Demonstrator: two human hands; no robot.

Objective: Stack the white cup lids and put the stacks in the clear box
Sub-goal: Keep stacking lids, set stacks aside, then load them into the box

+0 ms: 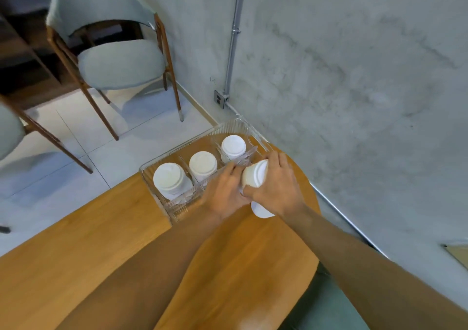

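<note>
Held stack: white lid stack (254, 175) lies tilted on its side, off the table, just beside the clear box's right end.
Left hand: left hand (225, 190) grips the stack's near-left end, fingers curled round it.
Right hand: right hand (277, 182) wraps over the stack from the right, fingers curled across the top.
Clear box: clear box (228, 125) sits at the table's far edge, against the wall corner.
Box contents: three upright lid stacks, left (168, 179), middle (203, 163), right (233, 146), each in its own compartment.
Loose lid: loose lid (262, 210) lies on the table (101, 228) below the right wrist.
Background: padded chair (119, 66) stands on the tile floor.
</note>
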